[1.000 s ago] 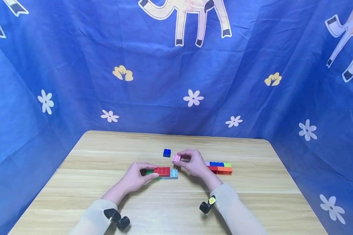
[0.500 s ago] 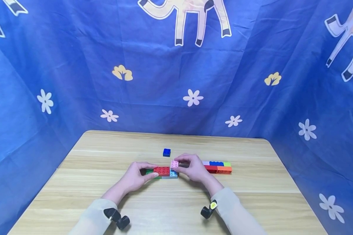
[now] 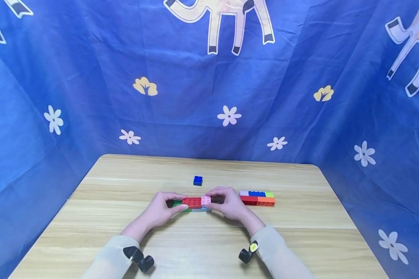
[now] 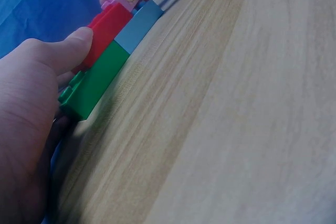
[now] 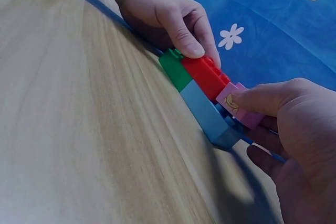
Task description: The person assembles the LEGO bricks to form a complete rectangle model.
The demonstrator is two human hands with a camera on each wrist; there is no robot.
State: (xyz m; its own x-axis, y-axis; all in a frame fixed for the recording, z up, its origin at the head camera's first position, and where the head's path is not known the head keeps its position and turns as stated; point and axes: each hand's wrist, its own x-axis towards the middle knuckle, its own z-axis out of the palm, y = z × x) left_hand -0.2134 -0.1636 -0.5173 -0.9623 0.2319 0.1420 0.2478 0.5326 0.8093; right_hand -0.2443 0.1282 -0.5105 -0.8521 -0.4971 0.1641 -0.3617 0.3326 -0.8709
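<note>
A red brick sits on a green brick and a light blue brick that lie end to end on the table. My left hand grips the red brick between thumb and fingers. With thumb and fingers my right hand pinches a small pink brick, which has a face printed on its side. The pink brick is beside the red one, over the light blue brick. In the right wrist view it tilts, and light blue studs show beneath it.
A small dark blue brick lies behind the hands. To the right of my right hand is another joined row, with red and orange bricks below and lilac, blue and lime ones above. Blue curtain surrounds the wooden table.
My right hand has brought the pink brick toward me and down, from behind the row onto the light blue end beside the red brick. The left hand has stayed still.
</note>
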